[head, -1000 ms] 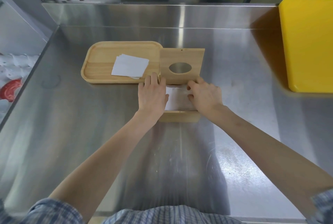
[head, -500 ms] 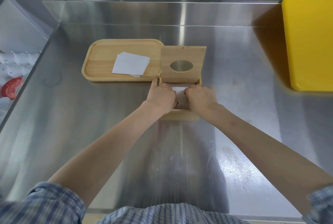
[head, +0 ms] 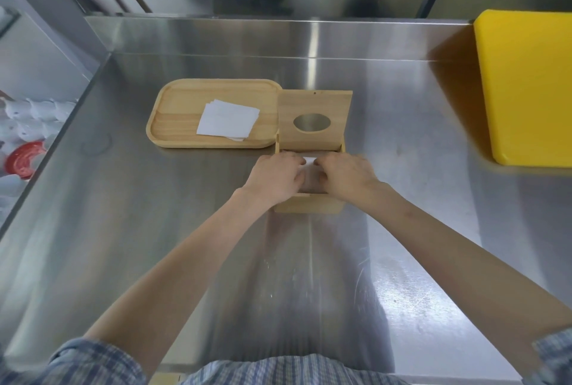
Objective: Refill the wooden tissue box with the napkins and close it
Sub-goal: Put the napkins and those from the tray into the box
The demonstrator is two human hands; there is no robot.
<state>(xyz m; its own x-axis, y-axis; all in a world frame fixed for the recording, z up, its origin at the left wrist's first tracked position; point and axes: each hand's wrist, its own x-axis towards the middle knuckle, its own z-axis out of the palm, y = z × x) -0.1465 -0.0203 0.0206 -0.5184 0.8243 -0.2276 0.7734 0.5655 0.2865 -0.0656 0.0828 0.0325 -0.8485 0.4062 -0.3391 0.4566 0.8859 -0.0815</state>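
**Both hands pressing napkins down into the open box**

Nearest, the steel desk [head: 154, 245] carries everything. Left hand [head: 276, 174] and right hand [head: 346, 174] sit side by side over the wooden tissue box [head: 309, 204], fingers curled down onto a white napkin stack [head: 310, 160], likely seating it flat so the lid can shut. Whether they grip or merely press, I cannot tell. Behind, the lid [head: 314, 106] with its oval slot stands hinged back, clearing the opening. Just left, the wooden tray [head: 176, 112] holds spare napkins [head: 227, 120] within easy reach. Far right, a yellow board [head: 526, 87]
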